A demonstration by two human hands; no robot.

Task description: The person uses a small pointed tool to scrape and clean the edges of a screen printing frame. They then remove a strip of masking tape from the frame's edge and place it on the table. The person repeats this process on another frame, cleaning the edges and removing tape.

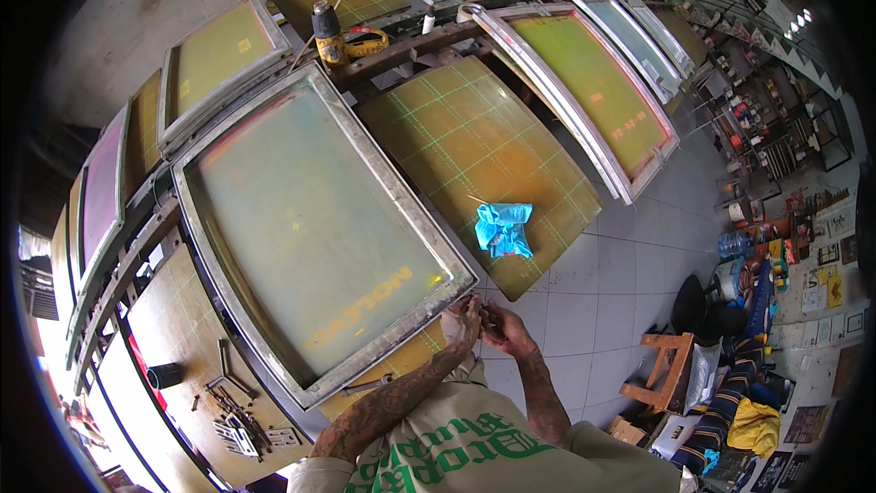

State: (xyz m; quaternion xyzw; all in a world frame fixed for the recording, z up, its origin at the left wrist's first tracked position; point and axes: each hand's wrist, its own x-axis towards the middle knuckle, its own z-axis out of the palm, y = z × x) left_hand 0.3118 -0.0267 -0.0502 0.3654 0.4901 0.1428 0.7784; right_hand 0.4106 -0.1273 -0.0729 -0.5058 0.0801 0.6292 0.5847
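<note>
Just off the near right corner of a large screen-printing frame (333, 82) with greyish mesh, my two hands are close together. My left hand (464, 321) has its fingers bent and pressed together, close beside that corner. Beside it my right hand (505, 327) is closed too, fingertips drawn in toward the left hand. Whatever they pinch is too small to make out. A brown printing board (438, 141) with green grid lines lies right of the frame. On this board rests a crumpled blue cloth (504, 228) with a thin stick beside it.
A yellow and black heat gun (330, 36) stands on the press hub near a small white bottle (429, 20). More screens, one with yellow-green mesh (593, 91), ring the press. Wrenches and bolts (242, 424) lie on the left board. A wooden stool (659, 370) stands on the tiled floor (584, 310).
</note>
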